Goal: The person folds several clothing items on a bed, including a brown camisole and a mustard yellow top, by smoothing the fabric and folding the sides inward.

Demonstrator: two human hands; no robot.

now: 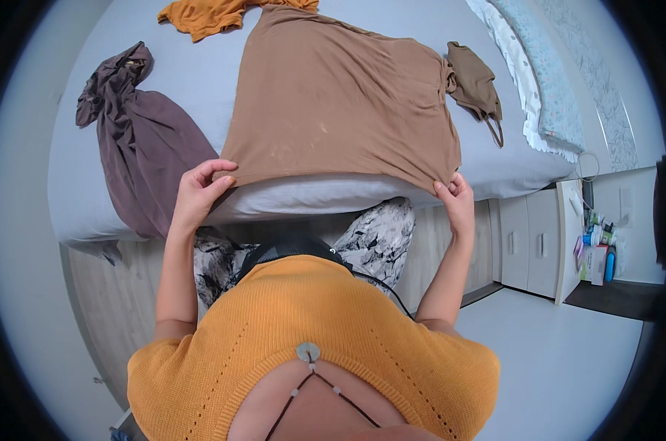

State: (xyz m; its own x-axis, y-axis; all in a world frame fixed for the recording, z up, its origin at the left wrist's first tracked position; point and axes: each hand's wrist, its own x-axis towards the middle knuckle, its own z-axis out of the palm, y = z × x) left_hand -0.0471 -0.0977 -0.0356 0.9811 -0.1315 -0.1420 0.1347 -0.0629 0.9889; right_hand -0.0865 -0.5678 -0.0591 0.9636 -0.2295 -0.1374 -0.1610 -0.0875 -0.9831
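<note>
1. Mustard knit top [296, 316], nearest my view.
2. I see left hand [198, 192] and right hand [459, 206] pinching the brown garment [340, 103], spread beyond them across the bed [289, 197].
3. Spreading looks nearly done, creases left; purple garment [150, 136], left of both hands, lies bunched.

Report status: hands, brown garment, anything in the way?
Left hand, right hand: each pinching a near corner. Brown garment spread across bed. Purple garment lies close beside left hand.

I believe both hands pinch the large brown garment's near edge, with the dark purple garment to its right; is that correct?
Not quite: the head view shows the dark purple garment to the left of the large brown garment; the rest stands.
</note>
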